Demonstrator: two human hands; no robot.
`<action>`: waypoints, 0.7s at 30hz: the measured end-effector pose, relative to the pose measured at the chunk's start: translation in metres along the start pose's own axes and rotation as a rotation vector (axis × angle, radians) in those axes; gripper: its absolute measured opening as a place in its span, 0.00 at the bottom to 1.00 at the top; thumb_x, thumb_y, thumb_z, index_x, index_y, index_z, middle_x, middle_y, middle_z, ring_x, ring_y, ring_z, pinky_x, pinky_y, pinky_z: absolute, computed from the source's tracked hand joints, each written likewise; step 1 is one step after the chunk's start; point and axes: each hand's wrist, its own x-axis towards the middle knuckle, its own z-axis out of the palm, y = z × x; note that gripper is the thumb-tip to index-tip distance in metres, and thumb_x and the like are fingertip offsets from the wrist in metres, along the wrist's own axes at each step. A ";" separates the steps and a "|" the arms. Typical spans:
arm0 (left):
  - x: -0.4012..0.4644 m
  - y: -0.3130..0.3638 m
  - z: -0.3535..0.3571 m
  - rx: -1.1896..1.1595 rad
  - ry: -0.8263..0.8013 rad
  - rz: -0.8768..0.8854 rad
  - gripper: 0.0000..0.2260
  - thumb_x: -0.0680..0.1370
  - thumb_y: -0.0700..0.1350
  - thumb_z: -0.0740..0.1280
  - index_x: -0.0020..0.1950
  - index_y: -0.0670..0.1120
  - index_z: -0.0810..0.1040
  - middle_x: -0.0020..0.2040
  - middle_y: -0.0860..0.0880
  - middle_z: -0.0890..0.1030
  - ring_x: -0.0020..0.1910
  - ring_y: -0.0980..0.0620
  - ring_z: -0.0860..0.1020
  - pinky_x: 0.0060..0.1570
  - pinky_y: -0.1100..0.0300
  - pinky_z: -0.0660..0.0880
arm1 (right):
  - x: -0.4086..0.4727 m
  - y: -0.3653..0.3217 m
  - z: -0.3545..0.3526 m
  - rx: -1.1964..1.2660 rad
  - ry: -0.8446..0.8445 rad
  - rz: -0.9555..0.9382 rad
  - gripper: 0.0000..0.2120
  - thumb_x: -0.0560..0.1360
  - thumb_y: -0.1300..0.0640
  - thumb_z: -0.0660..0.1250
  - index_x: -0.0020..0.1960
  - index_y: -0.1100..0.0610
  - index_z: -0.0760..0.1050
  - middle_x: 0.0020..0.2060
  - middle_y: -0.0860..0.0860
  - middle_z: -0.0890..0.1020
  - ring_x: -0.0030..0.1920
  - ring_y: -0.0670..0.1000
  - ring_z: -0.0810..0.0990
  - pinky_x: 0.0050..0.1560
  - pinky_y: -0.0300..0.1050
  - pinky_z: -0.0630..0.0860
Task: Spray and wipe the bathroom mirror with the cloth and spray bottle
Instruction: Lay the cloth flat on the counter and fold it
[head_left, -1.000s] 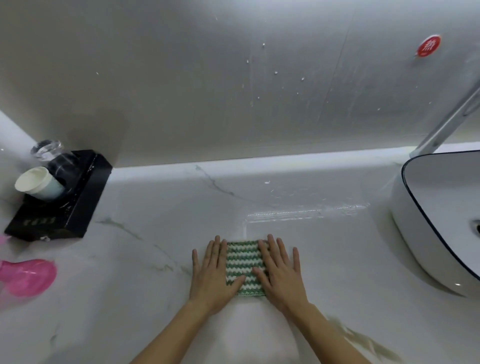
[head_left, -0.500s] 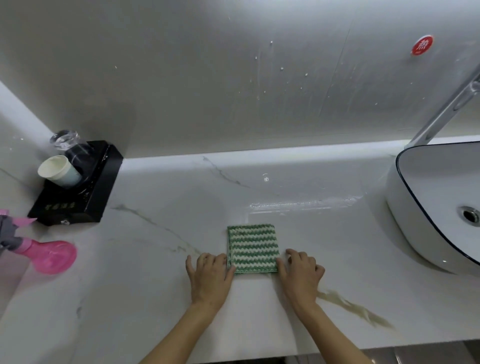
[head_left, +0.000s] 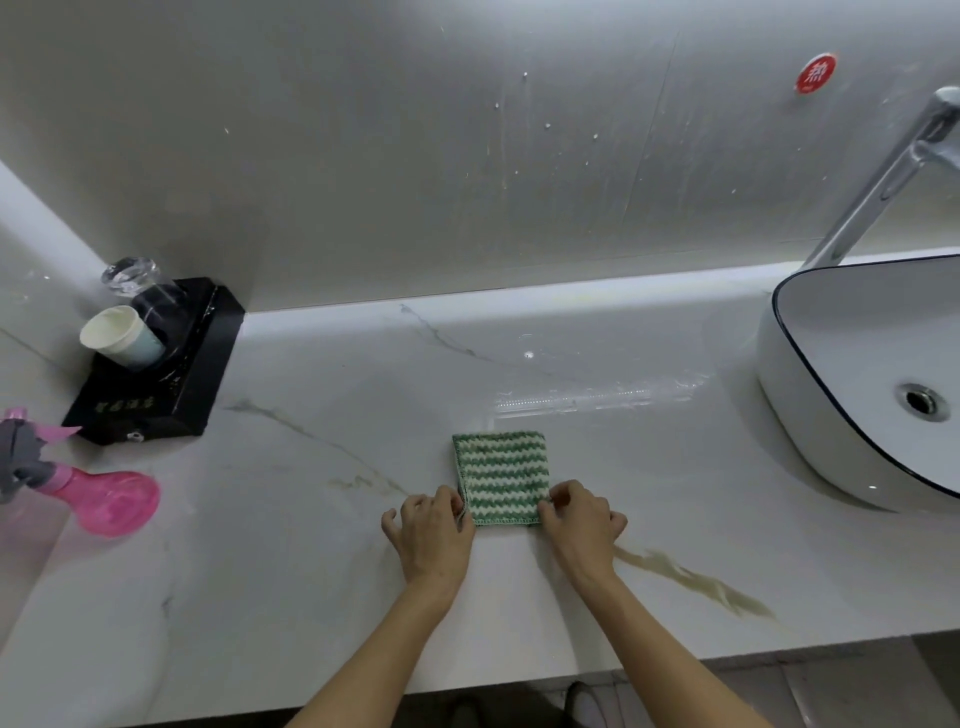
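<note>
Green-and-white zigzag cloth (head_left: 501, 477): folded into a small square, lying flat on the marble countertop (head_left: 322, 545), roughly centre, well apart from the spray bottle.

Left hand (head_left: 431, 530): at the cloth's near left corner, fingers curled, tips pinching the folded edge there.

Right hand (head_left: 582, 522): at the near right corner, fingers curled, tips on or pinching the cloth edge; exact grip hard to tell.

Pink spray bottle (head_left: 104, 498): lying on its side at the far left of the counter, grey trigger head toward the left frame edge; neither hand near it.

Wall surface (head_left: 467, 156): the grey panel behind the counter, dotted with droplets and faint run marks; whether this is the mirror cannot be told.

Black tray (head_left: 156, 384): in the left back corner, bearing a paper cup (head_left: 122, 335) and a clear glass (head_left: 132, 273).

White basin (head_left: 862, 374): at right, with a chrome tap (head_left: 883, 176) above it; red round sticker (head_left: 815, 73) on the wall nearby.

Step in hand, by judgement: cloth being squared off or taken up at its near corners; droplets on the wall suggest spraying may already be done, though this is uncertain.

Next move calls for: lifting the cloth in one hand without letting the fold fall open; if more spray is wanted, the other hand must reach far left for the bottle.
</note>
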 end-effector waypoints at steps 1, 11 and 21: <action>0.000 0.001 -0.001 -0.018 0.005 0.002 0.04 0.77 0.51 0.61 0.49 0.52 0.72 0.46 0.55 0.79 0.55 0.54 0.72 0.54 0.57 0.52 | -0.001 -0.001 -0.001 0.027 -0.019 -0.007 0.02 0.76 0.54 0.63 0.48 0.50 0.72 0.41 0.45 0.78 0.49 0.50 0.75 0.44 0.44 0.51; -0.019 -0.004 -0.017 -0.702 -0.124 -0.208 0.06 0.74 0.45 0.68 0.46 0.44 0.73 0.42 0.49 0.80 0.42 0.51 0.78 0.38 0.62 0.74 | -0.007 -0.011 -0.021 0.286 -0.172 0.064 0.03 0.72 0.57 0.67 0.45 0.54 0.74 0.39 0.46 0.80 0.43 0.50 0.78 0.57 0.54 0.71; -0.032 0.014 0.006 -0.365 -0.106 -0.241 0.12 0.76 0.48 0.65 0.56 0.46 0.71 0.53 0.47 0.73 0.47 0.52 0.74 0.43 0.60 0.71 | -0.001 0.010 -0.039 0.204 -0.252 0.056 0.05 0.73 0.54 0.67 0.47 0.52 0.73 0.42 0.46 0.81 0.46 0.48 0.79 0.59 0.51 0.68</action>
